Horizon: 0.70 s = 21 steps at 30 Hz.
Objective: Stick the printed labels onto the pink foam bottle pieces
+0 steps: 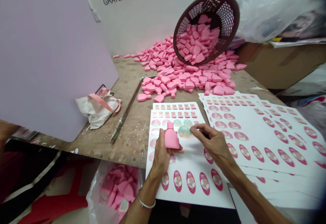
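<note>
My left hand [163,151] is closed around a small pink plastic bottle [172,138], held with its neck upward and its plain side showing. Just to the right, my right hand [210,141] pinches a green rounded sticker [184,131] by its right edge, apart from the bottle. Both hands are over a white sticker sheet [188,159] printed with pink oval labels and small rectangular ones. More sticker sheets [251,132] lie in an overlapping spread beyond my right hand.
A brown basket [234,23] lies tipped, spilling pink bottles [163,56] over the table. Below the edge hangs a plastic bag [94,191] of pink bottles, some labelled. A cloth pouch [95,112], purple panel [51,47] and cardboard box [285,64] stand around. Another person's arm [6,130] shows at left.
</note>
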{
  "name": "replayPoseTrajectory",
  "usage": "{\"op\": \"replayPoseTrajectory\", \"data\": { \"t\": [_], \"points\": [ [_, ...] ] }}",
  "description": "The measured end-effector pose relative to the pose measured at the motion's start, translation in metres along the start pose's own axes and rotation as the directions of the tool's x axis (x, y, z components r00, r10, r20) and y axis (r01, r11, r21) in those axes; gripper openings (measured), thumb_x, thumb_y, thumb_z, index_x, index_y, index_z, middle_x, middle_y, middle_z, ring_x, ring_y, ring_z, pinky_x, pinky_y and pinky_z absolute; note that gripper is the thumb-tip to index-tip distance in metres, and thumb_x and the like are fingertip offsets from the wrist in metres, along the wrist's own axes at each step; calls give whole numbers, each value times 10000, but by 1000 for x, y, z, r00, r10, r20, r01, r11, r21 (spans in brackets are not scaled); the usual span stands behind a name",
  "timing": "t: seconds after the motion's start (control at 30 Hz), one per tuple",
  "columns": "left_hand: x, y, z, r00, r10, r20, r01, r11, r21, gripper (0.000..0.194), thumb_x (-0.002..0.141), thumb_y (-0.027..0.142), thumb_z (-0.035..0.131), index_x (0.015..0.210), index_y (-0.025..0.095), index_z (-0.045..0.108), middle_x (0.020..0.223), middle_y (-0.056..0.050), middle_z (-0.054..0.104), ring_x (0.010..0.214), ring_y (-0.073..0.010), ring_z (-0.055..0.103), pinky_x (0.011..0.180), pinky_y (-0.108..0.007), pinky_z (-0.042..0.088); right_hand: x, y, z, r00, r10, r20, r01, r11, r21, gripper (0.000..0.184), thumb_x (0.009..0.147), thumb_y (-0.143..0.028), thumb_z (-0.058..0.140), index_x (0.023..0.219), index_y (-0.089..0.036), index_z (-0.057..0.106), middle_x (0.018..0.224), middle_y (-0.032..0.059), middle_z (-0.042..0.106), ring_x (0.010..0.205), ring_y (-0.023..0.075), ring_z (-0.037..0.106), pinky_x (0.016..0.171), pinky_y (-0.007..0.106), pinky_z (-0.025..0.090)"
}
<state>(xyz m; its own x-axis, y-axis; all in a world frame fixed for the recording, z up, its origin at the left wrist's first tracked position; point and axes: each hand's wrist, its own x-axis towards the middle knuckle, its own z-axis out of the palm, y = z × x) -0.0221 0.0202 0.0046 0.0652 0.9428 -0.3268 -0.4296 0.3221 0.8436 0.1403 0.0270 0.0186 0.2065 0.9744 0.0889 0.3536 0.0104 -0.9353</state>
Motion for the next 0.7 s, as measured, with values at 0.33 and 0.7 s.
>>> {"op": "replayPoseTrajectory", "data": {
  "t": [0.33,0.7],
  "points": [
    [-12,7,7,998,-41,45,46,993,-105,720,834,729,328,1050,114,634,769,-87,702,616,-196,683,531,-276,541,-21,-15,22,995,-15,102,8,997,76,261,757,-464,660,847,-237,752,897,40,737,833,239,676,725,344,552],
    [-11,9,8,1000,0,19,1,998,-69,635,879,656,329,1062,130,635,813,-83,705,649,-186,679,562,-272,552,-23,-20,28,997,-56,51,54,998,37,256,769,-442,664,854,-214,743,862,34,732,769,205,666,671,308,541]
  ]
}}
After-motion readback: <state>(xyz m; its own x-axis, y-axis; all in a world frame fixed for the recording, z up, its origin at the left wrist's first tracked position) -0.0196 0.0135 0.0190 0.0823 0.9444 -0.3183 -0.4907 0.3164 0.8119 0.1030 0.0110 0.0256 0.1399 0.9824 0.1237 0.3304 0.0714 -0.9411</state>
